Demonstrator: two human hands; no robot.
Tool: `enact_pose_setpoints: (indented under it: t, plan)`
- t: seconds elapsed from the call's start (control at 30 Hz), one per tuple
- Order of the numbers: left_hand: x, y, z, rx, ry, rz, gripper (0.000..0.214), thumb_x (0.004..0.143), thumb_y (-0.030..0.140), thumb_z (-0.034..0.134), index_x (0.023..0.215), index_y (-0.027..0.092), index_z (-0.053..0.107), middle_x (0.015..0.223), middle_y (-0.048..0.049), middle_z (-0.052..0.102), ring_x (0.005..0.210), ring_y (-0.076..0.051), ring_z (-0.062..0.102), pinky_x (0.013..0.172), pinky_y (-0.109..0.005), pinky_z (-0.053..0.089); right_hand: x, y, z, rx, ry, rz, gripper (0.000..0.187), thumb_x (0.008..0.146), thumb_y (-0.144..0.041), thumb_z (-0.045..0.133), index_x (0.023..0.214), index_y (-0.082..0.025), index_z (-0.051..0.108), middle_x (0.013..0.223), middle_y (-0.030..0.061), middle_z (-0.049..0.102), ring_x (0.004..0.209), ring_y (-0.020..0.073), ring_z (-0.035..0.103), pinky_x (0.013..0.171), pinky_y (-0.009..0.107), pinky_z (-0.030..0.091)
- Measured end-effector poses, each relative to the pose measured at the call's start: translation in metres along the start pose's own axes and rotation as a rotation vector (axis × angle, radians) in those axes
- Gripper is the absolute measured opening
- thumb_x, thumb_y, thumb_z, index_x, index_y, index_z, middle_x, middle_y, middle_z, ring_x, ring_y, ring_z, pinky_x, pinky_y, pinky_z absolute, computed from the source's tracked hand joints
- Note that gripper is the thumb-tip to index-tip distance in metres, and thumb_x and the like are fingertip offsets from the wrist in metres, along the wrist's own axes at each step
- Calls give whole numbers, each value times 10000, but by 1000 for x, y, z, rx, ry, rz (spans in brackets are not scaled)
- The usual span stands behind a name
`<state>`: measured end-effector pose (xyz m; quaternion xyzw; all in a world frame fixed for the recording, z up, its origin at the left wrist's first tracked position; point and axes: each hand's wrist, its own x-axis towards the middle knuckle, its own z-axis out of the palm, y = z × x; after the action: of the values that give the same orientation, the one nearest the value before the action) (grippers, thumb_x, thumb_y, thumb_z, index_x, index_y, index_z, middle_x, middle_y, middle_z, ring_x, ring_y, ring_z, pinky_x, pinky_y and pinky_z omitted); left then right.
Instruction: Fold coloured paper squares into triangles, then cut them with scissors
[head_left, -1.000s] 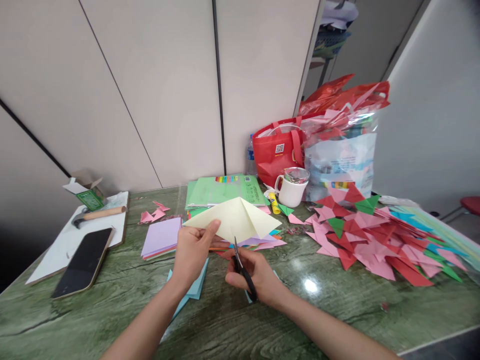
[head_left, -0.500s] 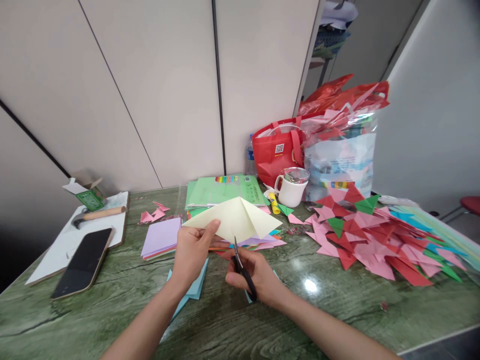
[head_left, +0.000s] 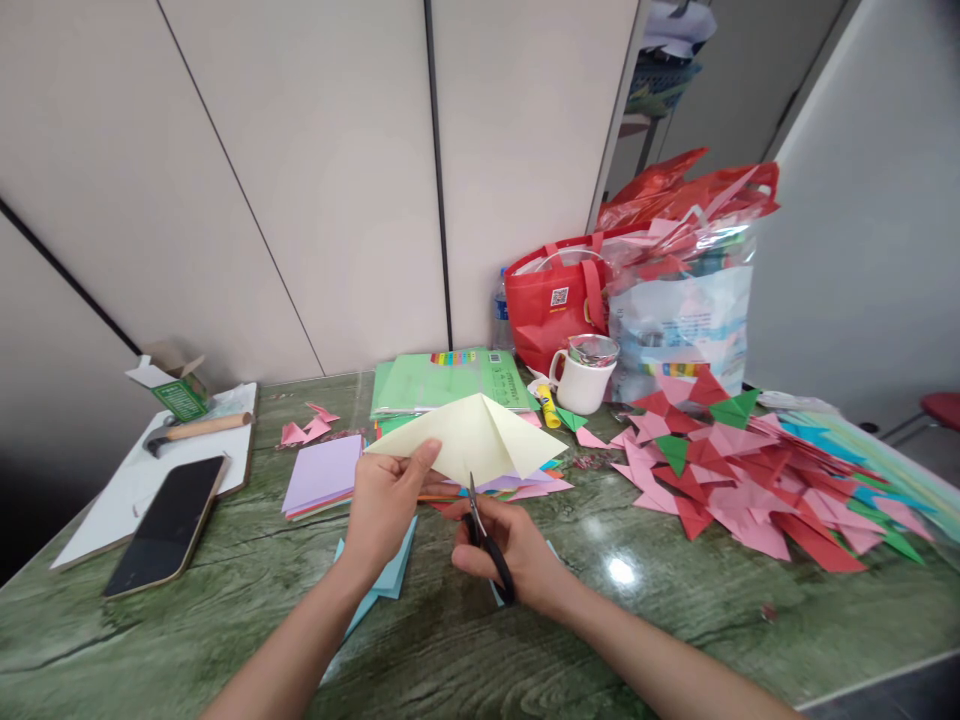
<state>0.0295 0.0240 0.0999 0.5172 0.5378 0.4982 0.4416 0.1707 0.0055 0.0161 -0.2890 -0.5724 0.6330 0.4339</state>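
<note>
My left hand (head_left: 390, 500) pinches the left part of a pale yellow sheet of paper (head_left: 457, 435), thumb on top, holding it above the table. The paper has creases and a pointed top. My right hand (head_left: 510, 550) is closed around black-handled scissors (head_left: 495, 560), whose blades point up at the paper's lower edge, near its middle. Whether the blades are cutting into the paper I cannot tell. Below my hands lie light blue paper pieces (head_left: 390, 580), partly covered by my left wrist. A stack of lilac paper squares (head_left: 322, 475) sits left of my left hand.
A heap of folded red, pink and green paper (head_left: 735, 470) covers the right side. Behind stand a white mug (head_left: 586, 380), a glue stick (head_left: 548, 407), a red bag (head_left: 555, 310) and green packets (head_left: 457, 385). At left lie a phone (head_left: 169, 525) and a hammer (head_left: 202, 428).
</note>
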Motion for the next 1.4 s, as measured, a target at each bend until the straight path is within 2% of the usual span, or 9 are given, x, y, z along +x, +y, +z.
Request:
enact_pose_setpoints:
  t: [0.37, 0.57, 1.03, 1.4]
  plan:
    - [0, -2, 0, -12, 8, 3, 391, 685, 478, 681, 528, 120, 664, 555, -107, 693, 495, -221, 681, 498, -255, 555, -1, 0, 0, 1, -21, -7, 521, 666, -547, 741, 976, -162, 577, 661, -28, 513, 570, 110, 439, 549, 248, 355]
    - [1, -4, 1, -79, -16, -2, 364, 658, 472, 711, 564, 122, 674, 561, -82, 693, 510, -238, 683, 531, -292, 575, 0, 3, 0, 23, -29, -29, 470, 687, -498, 747, 966, -159, 579, 655, -31, 501, 566, 104, 422, 543, 240, 346]
    - [2, -3, 1, -49, -13, 20, 358, 658, 442, 687, 507, 119, 666, 495, -67, 659, 453, -203, 652, 463, -241, 544, 0, 5, -1, 21, -6, -26, 438, 695, -425, 761, 965, -136, 574, 641, -39, 490, 561, 90, 399, 528, 219, 312]
    - [2, -4, 0, -74, -22, 8, 369, 642, 464, 700, 490, 136, 632, 470, -58, 639, 446, -234, 653, 505, -294, 569, 0, 4, -1, 15, 4, -6, 445, 673, -440, 768, 927, -134, 569, 612, -50, 467, 548, 86, 379, 514, 216, 288]
